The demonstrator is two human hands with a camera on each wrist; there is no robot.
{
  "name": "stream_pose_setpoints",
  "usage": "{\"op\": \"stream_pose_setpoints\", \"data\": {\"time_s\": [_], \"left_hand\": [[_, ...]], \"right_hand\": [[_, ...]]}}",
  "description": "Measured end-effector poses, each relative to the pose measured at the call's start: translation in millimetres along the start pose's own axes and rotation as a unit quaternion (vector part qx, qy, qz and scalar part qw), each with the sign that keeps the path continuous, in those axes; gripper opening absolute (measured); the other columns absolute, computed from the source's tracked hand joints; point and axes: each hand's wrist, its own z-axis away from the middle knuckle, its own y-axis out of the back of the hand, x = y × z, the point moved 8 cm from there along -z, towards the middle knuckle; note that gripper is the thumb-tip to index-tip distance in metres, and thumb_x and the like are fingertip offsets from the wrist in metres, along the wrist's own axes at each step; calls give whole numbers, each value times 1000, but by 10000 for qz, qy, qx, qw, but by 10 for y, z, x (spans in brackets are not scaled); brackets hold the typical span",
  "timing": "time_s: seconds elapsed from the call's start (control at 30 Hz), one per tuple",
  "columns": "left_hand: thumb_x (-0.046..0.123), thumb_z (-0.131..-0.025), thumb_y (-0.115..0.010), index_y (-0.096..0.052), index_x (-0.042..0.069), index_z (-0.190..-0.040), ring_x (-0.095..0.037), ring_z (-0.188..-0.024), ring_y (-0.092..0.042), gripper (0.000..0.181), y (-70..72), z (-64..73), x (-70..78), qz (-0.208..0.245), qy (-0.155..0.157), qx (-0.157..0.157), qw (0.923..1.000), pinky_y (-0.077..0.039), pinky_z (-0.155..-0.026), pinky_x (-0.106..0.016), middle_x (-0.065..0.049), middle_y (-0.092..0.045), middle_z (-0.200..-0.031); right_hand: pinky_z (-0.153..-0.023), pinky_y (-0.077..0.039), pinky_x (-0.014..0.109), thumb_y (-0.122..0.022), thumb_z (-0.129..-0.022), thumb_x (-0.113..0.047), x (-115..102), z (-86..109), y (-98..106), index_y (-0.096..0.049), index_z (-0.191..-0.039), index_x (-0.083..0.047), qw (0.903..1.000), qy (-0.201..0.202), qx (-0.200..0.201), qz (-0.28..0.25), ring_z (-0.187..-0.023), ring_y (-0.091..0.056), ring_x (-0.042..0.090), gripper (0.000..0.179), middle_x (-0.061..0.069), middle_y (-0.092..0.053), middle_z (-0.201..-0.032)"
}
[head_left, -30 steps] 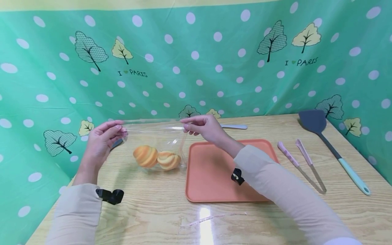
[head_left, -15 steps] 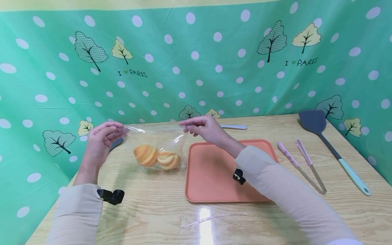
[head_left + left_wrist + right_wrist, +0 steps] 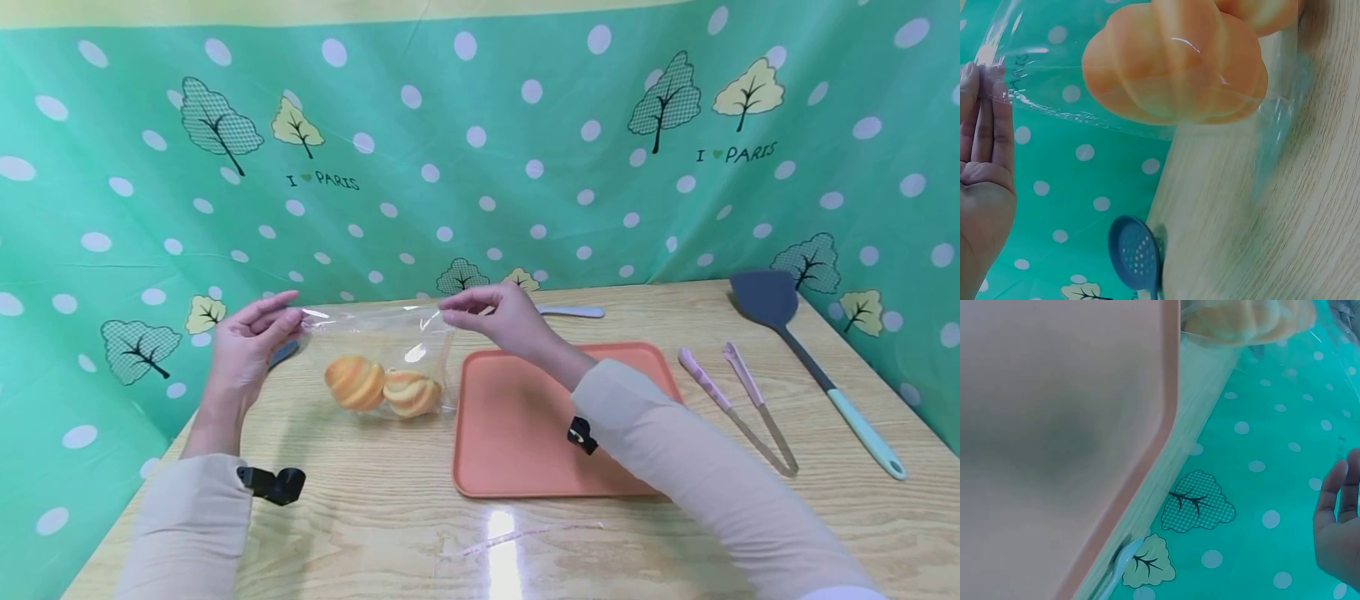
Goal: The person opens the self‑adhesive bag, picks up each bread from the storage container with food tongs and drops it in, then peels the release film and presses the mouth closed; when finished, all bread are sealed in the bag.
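Between my two hands hangs a clear plastic bag with two bread rolls inside. The larger golden roll lies on the left and the paler swirled roll on the right, both low in the bag. My left hand pinches the bag's upper left corner between thumb and fingers. At the upper right corner, my right hand pinches the film the same way. The left wrist view shows the golden roll close up through the film.
An orange tray lies right of the bag, under my right forearm. Farther right are pink-handled tongs and a dark spatula. Behind lie a light handle and a blue slotted spoon. A thin strip lies in front.
The bag's top edge sags slightly more than a second ago, and my left fingers have shifted on its corner. The rolls stay at the bottom of the bag.
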Motion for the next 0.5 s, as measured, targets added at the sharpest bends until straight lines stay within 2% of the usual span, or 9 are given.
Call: {"op": "stream_pose_setpoints", "data": {"time_s": [0.23,0.37,0.5], "left_hand": [[-15,-95,-58,-77,3,-113,-17,-86,-76,32,9,-19,-38,302,65,138,9994,-59,-78,-26,-9,-78,-93],[-13,-96,-58,-77,4,-113,-16,-86,-76,31,13,-16,-78,562,254,231,9978,-60,-79,-26,-10,-78,-94],[-7,-99,-57,-74,3,-120,-19,-91,-76,28,9,-1,-127,837,326,147,9959,-59,-84,-28,-12,-77,-99]], "right_hand": [[-73,-55,27,-78,-91,-12,20,-7,41,-73,-121,-12,9990,-167,417,-38,-89,-69,18,30,4,-75,-94],[-70,-54,25,-79,-90,-12,14,-6,47,-74,-120,-12,9982,-169,560,101,-86,-69,17,30,3,-75,-92],[-70,-54,25,-80,-90,-12,22,-20,35,-75,-118,-11,9977,-174,644,104,-85,-70,17,29,3,-75,-92]]}}
